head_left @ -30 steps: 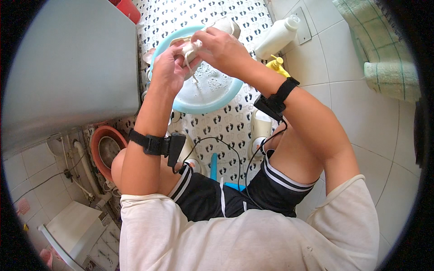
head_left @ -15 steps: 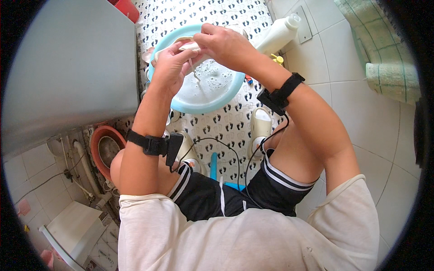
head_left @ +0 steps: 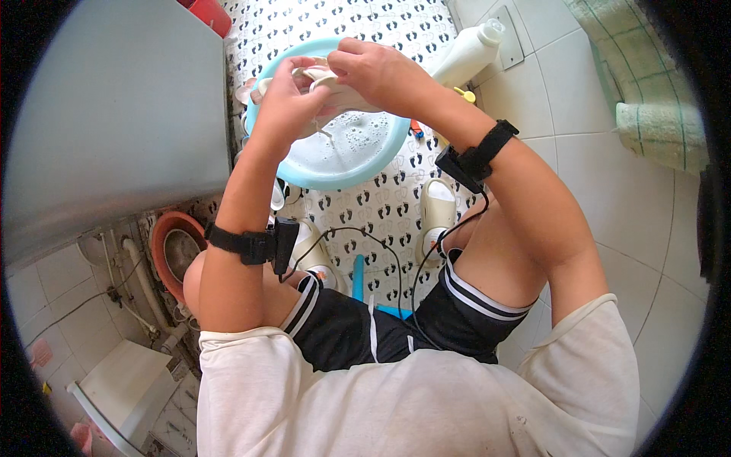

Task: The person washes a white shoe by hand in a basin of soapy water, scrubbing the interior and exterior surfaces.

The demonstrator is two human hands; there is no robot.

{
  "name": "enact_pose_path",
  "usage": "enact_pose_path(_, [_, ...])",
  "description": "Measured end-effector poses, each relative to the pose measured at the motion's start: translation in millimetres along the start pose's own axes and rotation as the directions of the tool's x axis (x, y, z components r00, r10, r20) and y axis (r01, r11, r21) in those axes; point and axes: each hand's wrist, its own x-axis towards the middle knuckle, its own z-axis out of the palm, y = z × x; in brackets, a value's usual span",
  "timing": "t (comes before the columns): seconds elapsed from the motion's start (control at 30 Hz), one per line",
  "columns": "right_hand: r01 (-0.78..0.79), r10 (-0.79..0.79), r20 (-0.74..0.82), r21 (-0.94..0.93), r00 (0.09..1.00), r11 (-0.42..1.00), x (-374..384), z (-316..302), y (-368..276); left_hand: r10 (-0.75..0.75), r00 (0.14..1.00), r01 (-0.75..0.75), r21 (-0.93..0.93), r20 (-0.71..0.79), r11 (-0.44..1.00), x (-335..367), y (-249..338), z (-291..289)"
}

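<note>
My left hand (head_left: 293,103) curls round an off-white lace-up shoe (head_left: 346,97), thumb on the near side, fingers over the far edge. The shoe has just swung round — the end poking out past my right hand (head_left: 381,76) 1 second ago no longer shows. It now lies crosswise above the basin (head_left: 335,182), which I judge gives both hands a firmer hold near its opening. My right fingers grip it too, bent inward; exactly which part their tips pinch I cannot tell.

Leftmost is a smooth grey panel (head_left: 122,107) with a dull sheen, then a round, orange-red plastic tub (head_left: 161,232). The shoe's upper looks soft and creased; 1 thin lace (head_left: 324,135) dangles limp. The basin is a glossy, pale-blue plastic ring, its suds (head_left: 369,133) clustered in round bubbles. Further right — a smooth white bottle (head_left: 466,59), tilted, and a nubby, green-lined towel (head_left: 662,135).
</note>
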Motion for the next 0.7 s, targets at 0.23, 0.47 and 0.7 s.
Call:
enact_pose_path(0.23, [-0.058, 0.059, -0.007, 0.113, 0.998, 0.992, 1.4, 2.7, 3.1, 0.175, 0.985, -0.173, 0.103, -0.010, 0.980, 8.7, -8.3, 1.2])
enact_pose_path(0.47, [-0.038, 0.039, -0.003, 0.194, 0.999, 0.980, 3.7, -7.0, 8.2, 0.195, 0.978, -0.192, 0.050, -0.074, 0.980, 8.5, -5.2, -1.5])
enact_pose_path(0.7, [-0.117, 0.123, -0.025, 0.172, 0.992, 0.978, 3.2, -11.4, 11.1, 0.132, 0.991, -0.129, -0.098, 0.026, 0.987, 9.8, -4.9, -3.1])
